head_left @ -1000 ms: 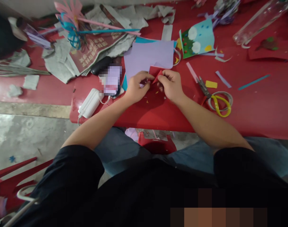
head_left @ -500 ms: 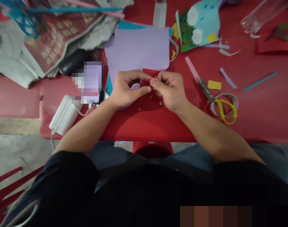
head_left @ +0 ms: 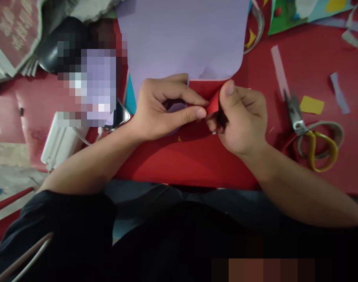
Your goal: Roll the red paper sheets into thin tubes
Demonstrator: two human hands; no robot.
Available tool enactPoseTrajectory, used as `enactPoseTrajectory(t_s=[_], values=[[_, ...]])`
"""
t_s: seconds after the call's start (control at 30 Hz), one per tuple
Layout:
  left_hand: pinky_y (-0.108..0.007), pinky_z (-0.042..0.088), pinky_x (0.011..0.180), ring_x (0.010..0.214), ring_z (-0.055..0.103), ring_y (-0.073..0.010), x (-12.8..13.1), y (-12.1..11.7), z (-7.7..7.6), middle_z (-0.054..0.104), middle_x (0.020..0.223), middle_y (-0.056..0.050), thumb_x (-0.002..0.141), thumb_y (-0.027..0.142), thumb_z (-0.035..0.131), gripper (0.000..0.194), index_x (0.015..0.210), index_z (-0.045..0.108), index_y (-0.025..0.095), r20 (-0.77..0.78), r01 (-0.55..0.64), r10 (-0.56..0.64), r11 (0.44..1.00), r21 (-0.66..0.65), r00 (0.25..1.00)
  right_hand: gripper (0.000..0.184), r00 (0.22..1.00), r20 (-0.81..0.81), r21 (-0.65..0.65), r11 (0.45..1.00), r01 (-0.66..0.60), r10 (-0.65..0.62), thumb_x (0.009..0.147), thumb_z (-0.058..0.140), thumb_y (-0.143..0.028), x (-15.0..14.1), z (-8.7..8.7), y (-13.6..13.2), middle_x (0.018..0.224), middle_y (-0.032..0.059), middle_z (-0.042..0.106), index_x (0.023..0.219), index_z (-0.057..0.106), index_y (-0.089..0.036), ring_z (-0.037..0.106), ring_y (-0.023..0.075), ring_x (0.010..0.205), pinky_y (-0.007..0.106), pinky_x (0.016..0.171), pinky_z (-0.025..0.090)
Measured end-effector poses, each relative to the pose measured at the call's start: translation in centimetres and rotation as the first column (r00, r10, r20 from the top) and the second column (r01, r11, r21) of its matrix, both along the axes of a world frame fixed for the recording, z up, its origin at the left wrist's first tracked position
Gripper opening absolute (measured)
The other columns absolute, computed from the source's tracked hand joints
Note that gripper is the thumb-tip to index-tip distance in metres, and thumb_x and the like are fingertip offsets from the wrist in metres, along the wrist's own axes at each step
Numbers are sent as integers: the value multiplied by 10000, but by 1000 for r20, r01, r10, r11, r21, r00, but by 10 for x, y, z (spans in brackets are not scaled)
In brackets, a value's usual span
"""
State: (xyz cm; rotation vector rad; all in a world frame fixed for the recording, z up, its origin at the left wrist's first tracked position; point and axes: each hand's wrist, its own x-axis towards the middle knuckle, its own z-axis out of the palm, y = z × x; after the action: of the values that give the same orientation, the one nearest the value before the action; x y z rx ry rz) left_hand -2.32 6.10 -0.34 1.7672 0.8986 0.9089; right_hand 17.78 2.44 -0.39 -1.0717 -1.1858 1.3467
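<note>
A small piece of red paper [head_left: 214, 102] is held between my two hands above the red table [head_left: 179, 164]. My left hand [head_left: 164, 105] pinches its left edge between thumb and forefinger. On the other side my right hand [head_left: 243, 113] grips it with the thumb on top and the fingers curled beneath. Part of the paper is hidden by the fingers. Just beyond the hands lies a large purple sheet [head_left: 184, 39] with a red area along its near edge. Tiny yellow scraps [head_left: 179, 139] lie close to my left hand.
Yellow-handled scissors [head_left: 297, 121] lie at the right, over a roll of tape, beside a pink strip [head_left: 279, 70] and a yellow paper piece [head_left: 312, 105]. A black computer mouse [head_left: 63, 45], a white power bank [head_left: 60, 141] and a pixelated area are at the left.
The view has moved closer to the hands. My right thumb has lifted and shifted on the red paper, so more of the paper shows between the hands.
</note>
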Motion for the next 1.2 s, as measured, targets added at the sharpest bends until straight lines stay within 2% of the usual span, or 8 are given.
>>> enactPoseTrajectory(t_s=[0.23,0.47,0.6,0.7,0.87,1.03,1.13,1.2], values=[[-396,640,726,922,808,-227,0,-8,3,782,923,-28,918,624,819,341,936,830,284,-33,-25,25,1000,4,999,560,997,45,3,998,56,-56,1018,726,-621,-5,2,-4,524,-26,566,614,652,-240,502,111,466,312,482,414],[-430,665,787,962,807,-234,1,-9,5,809,948,-9,944,627,773,369,907,835,264,-22,-7,8,1000,30,1000,503,999,46,7,1000,18,-18,1069,709,-478,-3,6,-6,552,-41,590,625,662,-247,511,103,482,320,514,417],[-420,670,826,934,794,-192,1,-10,5,811,945,24,964,498,810,233,917,840,272,23,-1,0,1000,17,1000,481,999,47,10,1000,22,-23,1105,647,-371,-3,6,-7,566,-37,595,642,678,-247,552,108,508,314,530,429],[-409,663,843,945,791,-177,1,-10,5,812,956,41,978,417,818,149,940,840,275,39,12,-13,1000,26,999,497,998,45,1,999,45,-45,1102,658,-429,-4,4,-7,569,-31,599,644,681,-237,549,101,497,307,522,423],[-424,644,814,1015,804,-229,1,-9,5,814,935,12,1000,490,756,270,934,825,237,12,32,-32,998,50,999,511,997,31,-5,998,65,-65,1017,758,-565,-5,1,-7,551,-27,604,638,693,-229,506,96,451,314,489,419],[-409,645,749,967,802,-231,0,-8,3,803,925,-4,1013,601,708,364,940,835,268,-58,2,2,998,61,998,474,996,55,-3,998,66,-66,1056,719,-470,-4,1,-7,571,-22,621,642,696,-242,515,109,465,325,496,432],[-404,632,754,838,759,-187,-1,-9,2,773,871,-7,1056,466,721,236,983,853,285,-68,9,-3,995,98,998,490,991,123,9,998,56,-57,1034,724,-356,-1,3,-7,539,-25,586,568,629,-242,494,114,474,322,478,393],[-403,636,791,835,750,-185,-1,-10,1,770,882,-11,1070,398,716,181,1036,852,284,-88,4,5,995,98,996,499,983,180,6,999,42,-42,1005,737,-316,2,4,-8,527,-28,568,534,587,-240,465,109,475,313,466,359]])
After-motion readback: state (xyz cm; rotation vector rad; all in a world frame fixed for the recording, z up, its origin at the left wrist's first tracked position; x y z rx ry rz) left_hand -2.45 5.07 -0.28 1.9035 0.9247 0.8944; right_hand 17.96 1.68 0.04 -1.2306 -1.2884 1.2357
